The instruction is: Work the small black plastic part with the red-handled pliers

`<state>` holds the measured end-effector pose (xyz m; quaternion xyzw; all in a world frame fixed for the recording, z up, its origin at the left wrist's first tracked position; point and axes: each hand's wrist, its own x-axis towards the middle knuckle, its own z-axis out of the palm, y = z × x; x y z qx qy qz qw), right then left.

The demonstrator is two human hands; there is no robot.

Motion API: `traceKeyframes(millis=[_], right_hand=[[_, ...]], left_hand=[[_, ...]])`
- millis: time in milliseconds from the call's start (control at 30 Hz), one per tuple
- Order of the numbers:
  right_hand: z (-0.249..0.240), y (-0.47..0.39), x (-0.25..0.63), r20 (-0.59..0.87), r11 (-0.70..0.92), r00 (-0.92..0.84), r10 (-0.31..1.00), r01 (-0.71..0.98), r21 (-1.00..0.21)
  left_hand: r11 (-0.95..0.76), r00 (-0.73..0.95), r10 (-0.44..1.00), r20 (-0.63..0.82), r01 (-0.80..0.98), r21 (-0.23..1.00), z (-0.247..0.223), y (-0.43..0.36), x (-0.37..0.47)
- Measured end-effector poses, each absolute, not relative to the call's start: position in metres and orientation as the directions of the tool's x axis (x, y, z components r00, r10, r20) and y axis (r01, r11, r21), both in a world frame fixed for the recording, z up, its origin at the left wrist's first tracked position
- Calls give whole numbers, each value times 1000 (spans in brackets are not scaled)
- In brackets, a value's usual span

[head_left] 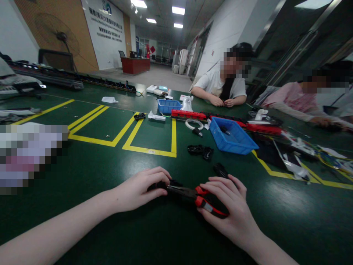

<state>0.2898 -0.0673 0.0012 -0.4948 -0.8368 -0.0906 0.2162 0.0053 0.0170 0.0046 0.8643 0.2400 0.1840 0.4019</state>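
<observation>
I see right hand (232, 200) grasping red-handled pliers (200, 202) | left hand (145, 186) pinching a dark piece (157, 186) at the pliers' tips | blue bin (234, 147) beyond the pliers

Ceiling panels (178, 10) glow white above a dim room, throwing pale glare onto the dark green table (149, 235), one patch beyond the left hand (150, 186), another to the right of the right hand (231, 202). Both hands show bright against the dark surface, while a black piece (156, 185) at the left fingertips loses its detail. The wide lens tilts the walls and stretches the forearms toward the lower corners. Small lettering on the sign (106, 35) is soft; mosaic blocks (29, 158) cover a patch at left.
</observation>
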Motion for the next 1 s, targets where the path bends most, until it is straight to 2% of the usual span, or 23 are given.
traceKeyframes(millis=[333, 633, 1000], right_hand=[[-1, -67, 291, 480, 512, -424, 768, 856, -63], [1, -67, 290, 471, 539, -467, 749, 842, -23], [-1, -67, 291, 481, 511, -434, 761, 859, -34]], left_hand=[[-578, 818, 558, 138, 264, 772, 5, 17, 5], [-658, 834, 530, 156, 288, 696, 0, 18, 5], [-557, 809, 568, 149, 245, 793, 6, 17, 4]])
